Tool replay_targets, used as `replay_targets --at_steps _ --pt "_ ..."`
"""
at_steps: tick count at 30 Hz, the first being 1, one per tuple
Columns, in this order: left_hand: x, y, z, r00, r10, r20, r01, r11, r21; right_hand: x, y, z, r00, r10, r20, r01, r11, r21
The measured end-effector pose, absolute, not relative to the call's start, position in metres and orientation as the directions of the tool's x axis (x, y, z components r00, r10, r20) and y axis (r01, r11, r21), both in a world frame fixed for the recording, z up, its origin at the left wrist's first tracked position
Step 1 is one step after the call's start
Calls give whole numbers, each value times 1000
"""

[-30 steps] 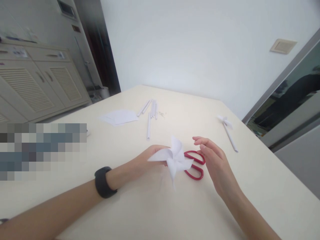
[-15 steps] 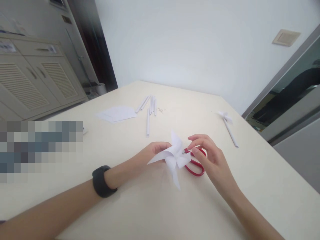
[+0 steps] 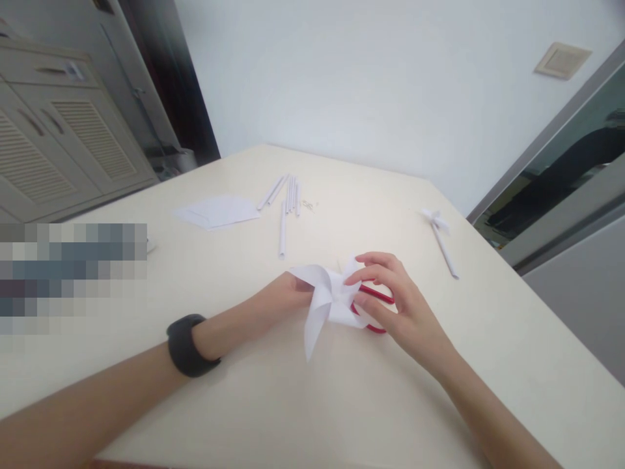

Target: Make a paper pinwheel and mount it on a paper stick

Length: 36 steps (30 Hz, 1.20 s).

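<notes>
At frame centre I see my left hand (image 3: 280, 301) pinching the white paper pinwheel (image 3: 328, 301) from behind, my right hand (image 3: 390, 296) gripping its right side with curled fingertips above the red scissors (image 3: 378, 311) on the table (image 3: 371, 404).

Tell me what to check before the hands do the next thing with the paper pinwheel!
1. Left hand grips the paper pinwheel: ok.
2. Right hand has fingers on a pinwheel blade: ok.
3. Red scissors lie flat on the table, under the right hand: ok, but close to the fingers.
4. Scissor blades closed: cannot tell, hidden by paper.
5. Paper sticks within view for a handle: ok.
6. Pins beside the sticks: cannot tell, too small.
</notes>
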<state>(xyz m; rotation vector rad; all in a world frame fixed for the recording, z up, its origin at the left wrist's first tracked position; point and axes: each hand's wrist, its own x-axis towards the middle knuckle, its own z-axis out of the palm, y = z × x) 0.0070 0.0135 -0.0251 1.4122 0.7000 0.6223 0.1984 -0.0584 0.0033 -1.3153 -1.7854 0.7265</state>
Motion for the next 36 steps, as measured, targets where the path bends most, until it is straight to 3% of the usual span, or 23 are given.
replay_targets --at_steps 7,18,26,31,36 --pt "6 16 -32 744 662 -90 -41 180 983 207 -55 0 -264 958 112 485 232 -843" --pt "4 17 -39 801 591 -95 -28 195 980 208 -51 -1 -331 940 82 499 248 -830" --pt "5 16 -34 774 630 -70 -7 118 993 205 -55 2 -290 948 132 481 263 -836" --pt "4 16 -27 701 711 -60 9 75 997 209 -52 5 -140 958 252 411 288 -865" --pt "2 20 -26 660 751 -21 -40 62 997 209 -54 8 -103 984 144 254 167 -953"
